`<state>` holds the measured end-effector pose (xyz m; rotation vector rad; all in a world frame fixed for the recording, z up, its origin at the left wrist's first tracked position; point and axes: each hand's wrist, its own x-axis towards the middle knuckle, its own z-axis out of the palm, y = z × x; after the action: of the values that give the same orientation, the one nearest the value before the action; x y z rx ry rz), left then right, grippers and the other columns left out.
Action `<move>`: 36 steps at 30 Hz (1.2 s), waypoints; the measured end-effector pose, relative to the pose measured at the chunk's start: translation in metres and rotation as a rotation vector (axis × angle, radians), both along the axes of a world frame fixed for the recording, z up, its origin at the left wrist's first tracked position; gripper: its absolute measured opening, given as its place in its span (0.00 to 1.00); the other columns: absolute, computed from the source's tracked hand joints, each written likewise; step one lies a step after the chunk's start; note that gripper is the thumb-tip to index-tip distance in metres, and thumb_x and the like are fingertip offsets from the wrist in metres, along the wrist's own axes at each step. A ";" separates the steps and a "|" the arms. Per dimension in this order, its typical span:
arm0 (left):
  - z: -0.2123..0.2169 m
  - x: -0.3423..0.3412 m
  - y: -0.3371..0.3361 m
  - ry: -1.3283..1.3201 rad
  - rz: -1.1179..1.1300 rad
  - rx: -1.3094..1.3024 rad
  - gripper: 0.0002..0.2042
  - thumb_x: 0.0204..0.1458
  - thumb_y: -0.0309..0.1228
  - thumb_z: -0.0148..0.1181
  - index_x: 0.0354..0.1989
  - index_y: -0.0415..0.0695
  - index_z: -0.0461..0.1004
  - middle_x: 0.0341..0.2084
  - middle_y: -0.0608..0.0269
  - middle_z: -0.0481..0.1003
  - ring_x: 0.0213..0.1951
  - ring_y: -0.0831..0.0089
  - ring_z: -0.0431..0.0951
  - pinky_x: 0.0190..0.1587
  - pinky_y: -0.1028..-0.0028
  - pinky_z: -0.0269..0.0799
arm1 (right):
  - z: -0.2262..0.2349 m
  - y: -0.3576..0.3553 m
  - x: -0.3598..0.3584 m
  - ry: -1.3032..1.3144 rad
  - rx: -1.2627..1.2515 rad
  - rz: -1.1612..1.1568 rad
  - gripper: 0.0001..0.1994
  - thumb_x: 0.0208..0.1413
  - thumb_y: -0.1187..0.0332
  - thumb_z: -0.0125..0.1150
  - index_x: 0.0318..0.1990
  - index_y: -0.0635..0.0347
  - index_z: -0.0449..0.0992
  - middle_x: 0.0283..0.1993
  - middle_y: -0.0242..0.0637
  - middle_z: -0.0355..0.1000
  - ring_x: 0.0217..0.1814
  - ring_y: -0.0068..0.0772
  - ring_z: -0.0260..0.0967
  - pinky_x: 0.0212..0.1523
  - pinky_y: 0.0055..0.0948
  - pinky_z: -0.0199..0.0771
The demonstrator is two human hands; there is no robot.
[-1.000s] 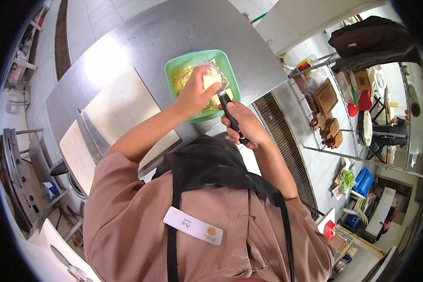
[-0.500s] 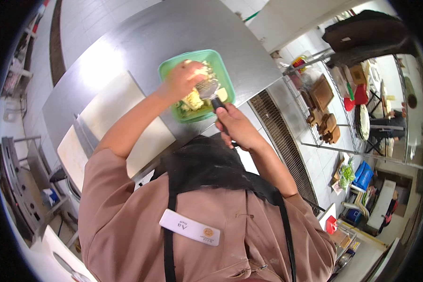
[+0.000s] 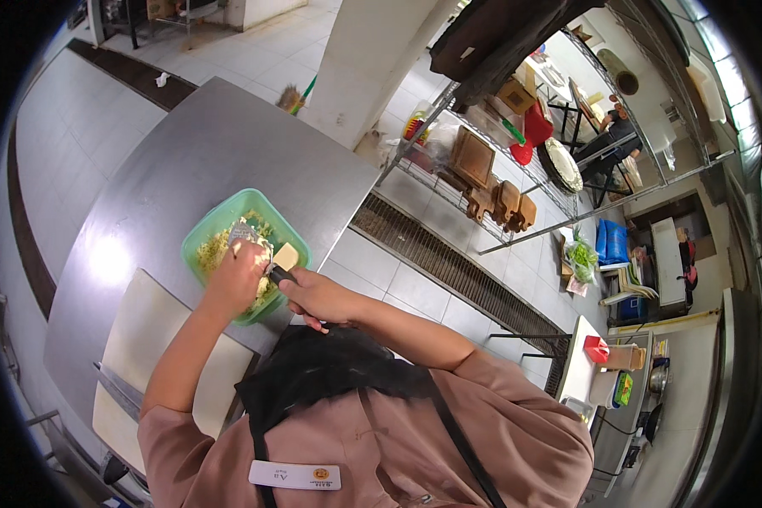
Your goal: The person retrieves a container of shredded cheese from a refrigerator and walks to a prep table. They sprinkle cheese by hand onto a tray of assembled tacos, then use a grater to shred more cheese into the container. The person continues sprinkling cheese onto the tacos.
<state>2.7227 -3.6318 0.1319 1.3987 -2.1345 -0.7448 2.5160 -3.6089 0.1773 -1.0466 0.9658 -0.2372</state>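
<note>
A green plastic tub (image 3: pixel 196 222) sits on the steel table, with pale yellow shreds (image 3: pixel 216 245) and bits of dark green in it. A smooth pale yellow block (image 3: pixel 286 256), cheese or butter, lies at its right side. My right hand (image 3: pixel 317 298) is closed round the black handle of a hand grater (image 3: pixel 244 230), whose metal face is over the tub. My left hand (image 3: pixel 239 273) is closed against the grater; pale yellow food shows at its fingers, but what it grips is mostly hidden.
On the steel table (image 3: pixel 254 127), left of my apron, a white cutting board (image 3: pixel 157 317) carries a knife (image 3: pixel 117 389). A wire shelf (image 3: pixel 508 241) with wooden boards (image 3: pixel 474 157) stands to the right, beyond a floor drain grate (image 3: pixel 415 241). A person (image 3: pixel 622 135) is farther back.
The view has swung, so the tub and both hands appear lower and farther left. My left hand has shifted along the grater. The right hand keeps its hold on the handle.
</note>
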 end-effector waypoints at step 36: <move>-0.003 0.025 0.023 0.175 0.279 0.126 0.33 0.52 0.44 0.56 0.60 0.39 0.51 0.47 0.50 0.65 0.40 0.65 0.71 0.40 0.67 0.69 | -0.003 0.025 0.003 -0.114 0.255 -0.047 0.18 0.63 0.55 0.43 0.48 0.61 0.61 0.23 0.29 0.59 0.09 0.15 0.51 0.09 0.17 0.54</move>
<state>2.7477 -3.6091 0.1289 1.5920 -1.7400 -0.8668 2.5189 -3.5844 0.1738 -0.7690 0.8920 -0.2045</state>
